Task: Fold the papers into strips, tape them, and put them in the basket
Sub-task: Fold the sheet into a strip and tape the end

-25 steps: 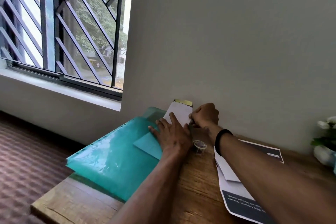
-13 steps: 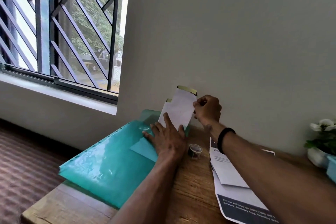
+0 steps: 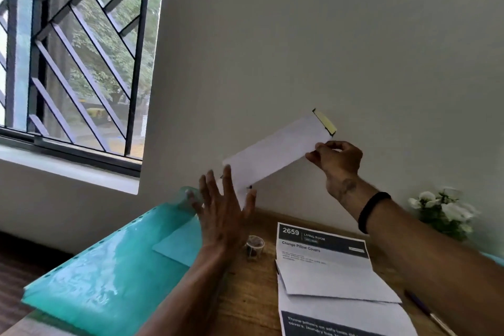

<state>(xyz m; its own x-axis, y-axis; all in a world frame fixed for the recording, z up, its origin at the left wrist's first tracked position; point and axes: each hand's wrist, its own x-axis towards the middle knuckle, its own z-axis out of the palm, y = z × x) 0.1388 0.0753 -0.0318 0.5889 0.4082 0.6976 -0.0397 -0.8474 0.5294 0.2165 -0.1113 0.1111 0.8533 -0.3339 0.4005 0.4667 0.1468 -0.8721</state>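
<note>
While right hand [image 3: 336, 161] pinches folded paper strip [image 3: 275, 153] by upper end, aloft before wall, left hand [image 3: 222, 213] fingers spread, empty. Strip light, floppy: judge better supported at both ends.

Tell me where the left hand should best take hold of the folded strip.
Probably its free lower-left end, coming from below: the strip tilts up to the right, the right hand pinches the taped upper end, and the open left hand is just beneath.

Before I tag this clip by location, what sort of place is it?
Probably a room in a home: a wooden table against a plain wall, a barred window onto trees, and a pot of white flowers. The printed sheet reads "Living Room".
</note>
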